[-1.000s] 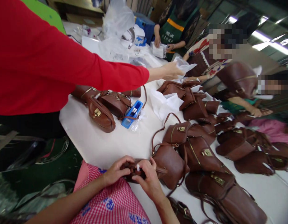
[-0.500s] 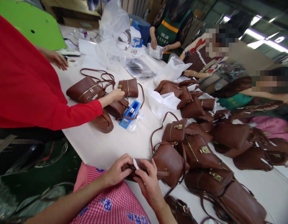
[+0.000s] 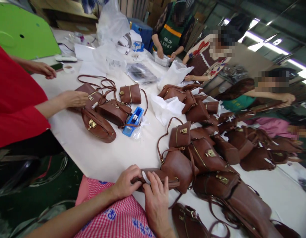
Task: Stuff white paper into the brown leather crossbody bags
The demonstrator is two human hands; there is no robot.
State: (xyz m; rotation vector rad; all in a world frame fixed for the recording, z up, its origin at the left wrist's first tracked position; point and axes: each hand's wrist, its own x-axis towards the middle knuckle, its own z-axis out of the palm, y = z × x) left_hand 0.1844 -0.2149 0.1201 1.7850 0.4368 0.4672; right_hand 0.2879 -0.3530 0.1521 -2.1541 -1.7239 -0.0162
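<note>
A small brown leather bag [image 3: 172, 183] lies at the near edge of the table, just in front of my checked apron. My left hand [image 3: 128, 181] grips its left end, with thumb and fingers pinched on the edge. Over the top of the same bag lies my right hand [image 3: 156, 198], its fingers bent across the leather and its thumb beside a white strip [image 3: 146, 178]. The strip sticks out of the bag's opening between my two hands. The bag's underside is hidden. Close beside it on the right sits another brown bag [image 3: 179, 168].
Brown bags [image 3: 210, 152] are heaped along the right. A co-worker's red sleeve [image 3: 19, 109] reaches in from the left over more bags [image 3: 113, 112]. A blue tape dispenser [image 3: 133, 122] and white tissue paper [image 3: 168, 107] lie mid-table. Several co-workers stand at the far side.
My right hand has flattened from a pinch at the white strip to lying over the bag. The red-sleeved co-worker's hand has drawn left, and a bag there now shows its gold clasp.
</note>
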